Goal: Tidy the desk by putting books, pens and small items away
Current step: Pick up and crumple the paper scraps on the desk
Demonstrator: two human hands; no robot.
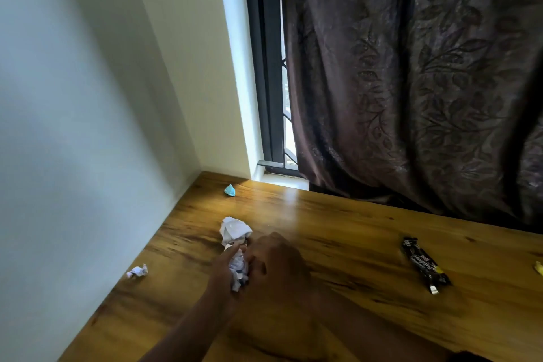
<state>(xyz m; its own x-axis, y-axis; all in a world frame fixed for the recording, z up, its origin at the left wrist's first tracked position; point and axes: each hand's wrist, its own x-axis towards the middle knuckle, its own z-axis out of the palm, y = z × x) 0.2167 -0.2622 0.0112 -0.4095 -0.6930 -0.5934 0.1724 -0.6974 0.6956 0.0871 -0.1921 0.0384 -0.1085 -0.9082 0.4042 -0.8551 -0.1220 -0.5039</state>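
Head view: your left hand (pixel 226 269) clutches crumpled white paper (pixel 238 270); your right hand (pixel 276 258), curled, meets it on the surface (pixel 352 244).

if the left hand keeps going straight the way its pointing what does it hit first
Most likely the large crumpled white paper, just beyond the left hand, which already holds a smaller paper wad. Depth is hard to judge; they may already touch.

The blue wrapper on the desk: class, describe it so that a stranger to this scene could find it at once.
Start at the far left corner of the wooden desk, where the white wall meets the window frame. The blue wrapper lies there alone, beyond the large crumpled white paper. It is the only blue scrap; the other crumpled bits are white.
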